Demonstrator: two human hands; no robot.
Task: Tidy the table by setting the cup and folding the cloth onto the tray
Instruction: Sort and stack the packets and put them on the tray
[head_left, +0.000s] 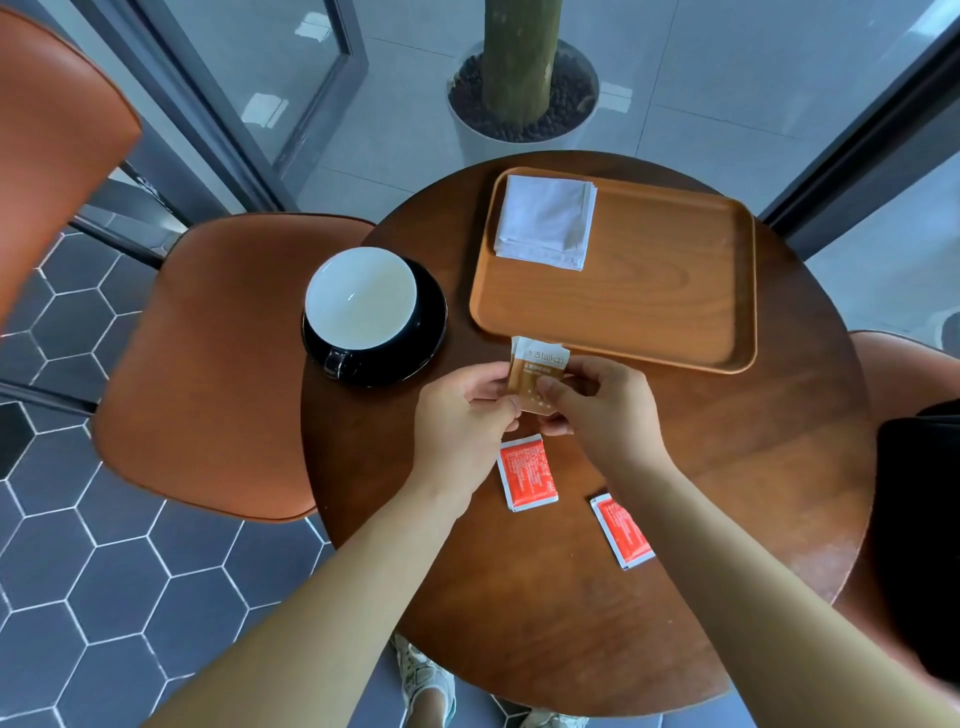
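Left hand (467, 410), right hand (597, 415): fingertips of both pinch brown sachet (537, 374) just beside tray (649, 291). Cloth (545, 221) folded on tray. Cup (361, 296) on saucer (426, 332), left of tray, not yet on it. Risk: opposed pull tears sachet, contents spill; tilted saucer lets cup slide

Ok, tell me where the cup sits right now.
Head view: the cup sits on its black saucer, just left of the tray, not yet on it.
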